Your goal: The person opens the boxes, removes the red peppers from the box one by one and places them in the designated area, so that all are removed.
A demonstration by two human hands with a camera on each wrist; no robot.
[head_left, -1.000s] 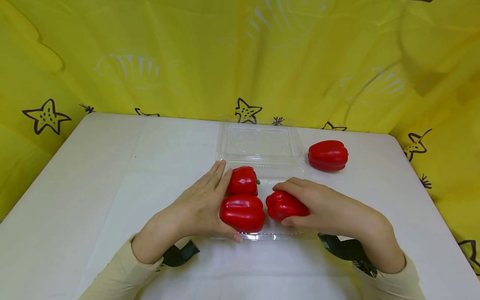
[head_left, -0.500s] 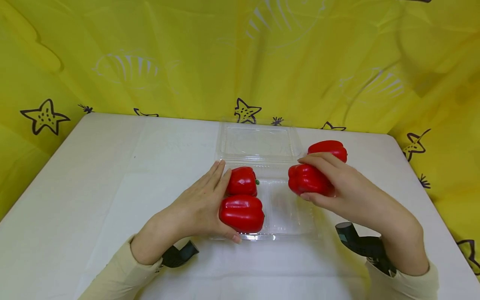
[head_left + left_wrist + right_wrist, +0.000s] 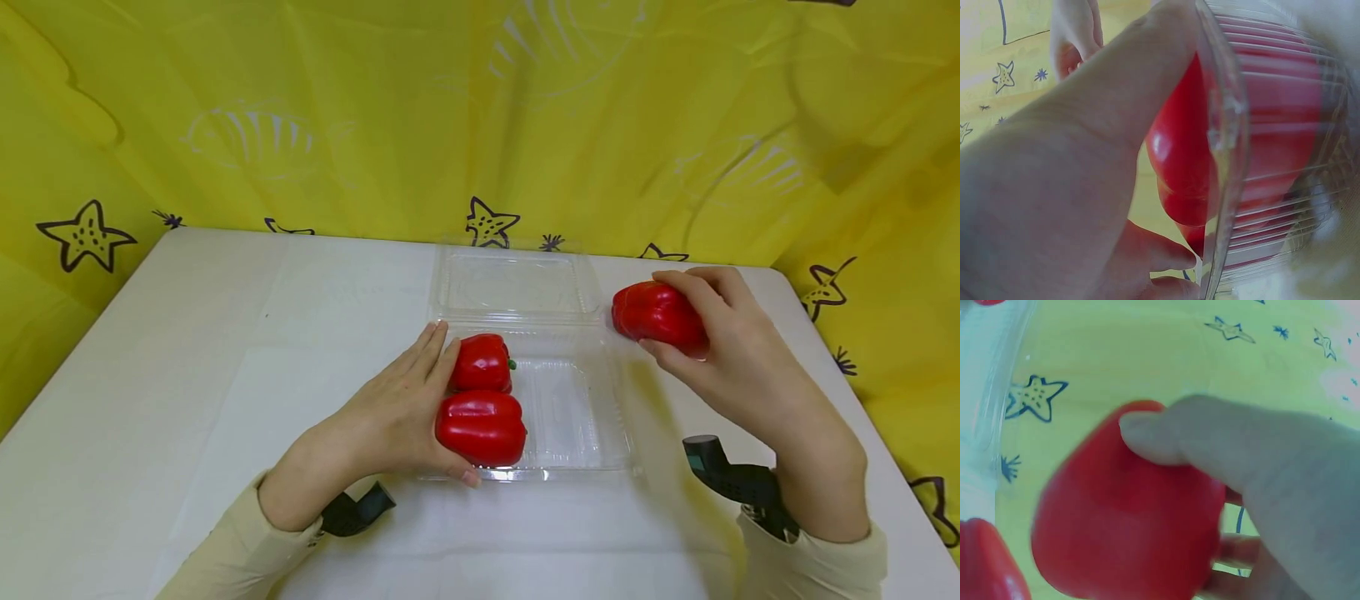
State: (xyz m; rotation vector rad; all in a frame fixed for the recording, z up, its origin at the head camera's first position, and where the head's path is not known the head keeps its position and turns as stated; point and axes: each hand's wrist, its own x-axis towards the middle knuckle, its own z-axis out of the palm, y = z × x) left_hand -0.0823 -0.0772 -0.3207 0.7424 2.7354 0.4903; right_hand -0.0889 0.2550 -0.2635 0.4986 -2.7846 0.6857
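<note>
A clear plastic clamshell box (image 3: 566, 408) lies with its lid (image 3: 517, 283) folded back. Inside, along its left side, sit two red bell peppers: one behind with a green stem (image 3: 481, 363), one in front (image 3: 482, 428). My left hand (image 3: 386, 421) rests against the box's left edge beside them, fingers extended and thumb near the front rim. To the right of the box, my right hand (image 3: 738, 358) grips another red bell pepper (image 3: 663, 321), also seen large in the right wrist view (image 3: 1122, 519). Behind it, the far right pepper is mostly hidden in the head view.
The white table (image 3: 150, 400) carries the box near its middle. A yellow patterned curtain (image 3: 375, 125) hangs along the back and sides. Another red pepper (image 3: 985, 562) shows at the lower left corner of the right wrist view.
My right hand has lifted its bell pepper out of the box's right side and carried it back and to the right, over the far pepper's place. My left hand has stayed put.
</note>
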